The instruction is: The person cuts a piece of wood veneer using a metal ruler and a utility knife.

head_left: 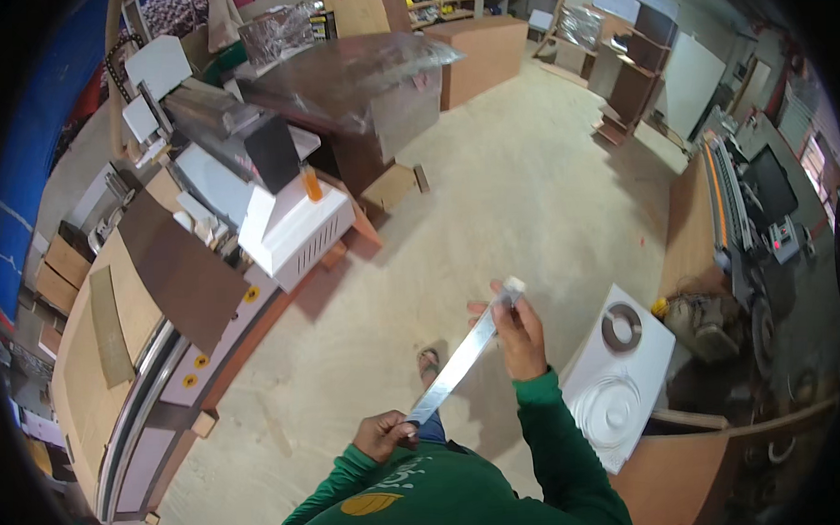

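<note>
A flat, shiny metal strip (462, 366) slants up to the right in front of my body, held between both hands. My left hand (384, 436) pinches its lower end, which looks darker. At the upper end my right hand (520, 334) is closed around the strip, with some fingers behind it. A small pale piece (513, 285) shows at that upper end; I cannot make out what it is. Both hands are in the air over the floor, in green sleeves.
To the left stands a curved wooden counter (81, 367) with a brown sheet (181, 262) on it. Beyond is a white machine housing (312, 231) bearing an orange bottle (312, 185). On the right, a white panel (642, 384) carries a dark coil (621, 328) and a white coil (612, 408).
</note>
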`<action>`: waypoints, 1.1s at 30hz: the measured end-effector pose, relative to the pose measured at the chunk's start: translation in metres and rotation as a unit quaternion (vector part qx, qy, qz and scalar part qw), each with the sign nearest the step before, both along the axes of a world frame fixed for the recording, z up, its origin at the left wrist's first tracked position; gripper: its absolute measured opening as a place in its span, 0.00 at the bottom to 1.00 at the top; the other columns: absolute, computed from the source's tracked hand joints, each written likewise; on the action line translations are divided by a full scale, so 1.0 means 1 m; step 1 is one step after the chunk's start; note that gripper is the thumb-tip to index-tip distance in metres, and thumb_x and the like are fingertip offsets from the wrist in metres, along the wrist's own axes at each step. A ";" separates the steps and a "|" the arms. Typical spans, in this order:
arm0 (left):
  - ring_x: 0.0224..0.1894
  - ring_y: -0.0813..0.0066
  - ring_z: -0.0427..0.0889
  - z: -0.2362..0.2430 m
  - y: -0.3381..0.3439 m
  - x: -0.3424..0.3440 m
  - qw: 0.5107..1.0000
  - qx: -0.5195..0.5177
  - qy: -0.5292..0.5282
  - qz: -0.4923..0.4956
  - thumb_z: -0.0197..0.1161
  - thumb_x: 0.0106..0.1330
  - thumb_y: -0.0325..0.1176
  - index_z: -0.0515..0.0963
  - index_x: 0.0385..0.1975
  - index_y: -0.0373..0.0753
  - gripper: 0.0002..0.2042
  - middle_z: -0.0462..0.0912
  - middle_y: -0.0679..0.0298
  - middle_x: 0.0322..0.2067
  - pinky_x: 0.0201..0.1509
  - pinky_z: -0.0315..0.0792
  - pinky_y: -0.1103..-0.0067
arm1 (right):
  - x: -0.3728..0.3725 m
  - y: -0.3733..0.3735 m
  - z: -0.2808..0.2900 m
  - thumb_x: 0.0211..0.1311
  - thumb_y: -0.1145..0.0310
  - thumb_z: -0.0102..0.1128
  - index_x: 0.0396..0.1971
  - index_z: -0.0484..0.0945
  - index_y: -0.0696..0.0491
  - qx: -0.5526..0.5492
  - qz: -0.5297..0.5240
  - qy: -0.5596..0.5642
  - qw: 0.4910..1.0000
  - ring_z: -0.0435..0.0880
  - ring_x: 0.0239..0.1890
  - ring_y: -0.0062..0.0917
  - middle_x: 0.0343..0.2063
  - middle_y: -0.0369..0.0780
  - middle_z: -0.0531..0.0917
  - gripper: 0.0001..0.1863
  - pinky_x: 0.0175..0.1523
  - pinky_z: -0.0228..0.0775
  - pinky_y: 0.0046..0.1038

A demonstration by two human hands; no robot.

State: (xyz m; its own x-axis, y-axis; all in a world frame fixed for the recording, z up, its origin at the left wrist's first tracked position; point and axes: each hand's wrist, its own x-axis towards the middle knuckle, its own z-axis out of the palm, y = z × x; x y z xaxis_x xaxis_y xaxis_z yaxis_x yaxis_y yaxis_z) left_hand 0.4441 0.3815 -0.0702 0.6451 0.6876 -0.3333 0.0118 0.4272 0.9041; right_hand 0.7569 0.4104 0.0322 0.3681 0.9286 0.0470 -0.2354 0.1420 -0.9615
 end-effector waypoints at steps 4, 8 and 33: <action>0.33 0.78 0.85 0.015 0.153 0.149 0.980 0.161 0.110 -0.049 0.63 0.76 0.36 0.83 0.39 0.32 0.11 0.87 0.63 0.30 0.40 0.81 0.76 | 0.071 0.073 -0.088 0.78 0.67 0.53 0.69 0.66 0.63 -0.096 0.177 0.126 0.971 0.82 0.60 0.36 0.59 0.50 0.80 0.26 0.65 0.73 0.39; 0.32 0.63 0.88 0.047 0.277 0.286 0.933 0.245 0.074 -0.253 0.62 0.74 0.42 0.83 0.42 0.42 0.11 0.87 0.57 0.31 0.40 0.81 0.70 | 0.140 0.122 -0.087 0.75 0.70 0.52 0.63 0.70 0.62 -0.072 -0.014 0.082 0.994 0.84 0.57 0.35 0.53 0.50 0.84 0.21 0.65 0.74 0.38; 0.34 0.67 0.83 0.036 0.837 0.910 0.871 0.450 0.101 0.169 0.70 0.65 0.28 0.83 0.41 0.38 0.07 0.83 0.58 0.40 0.41 0.79 0.71 | 0.812 0.694 -0.073 0.71 0.70 0.62 0.49 0.82 0.55 -0.099 -0.057 -0.462 0.880 0.86 0.28 0.37 0.31 0.46 0.86 0.10 0.36 0.78 0.33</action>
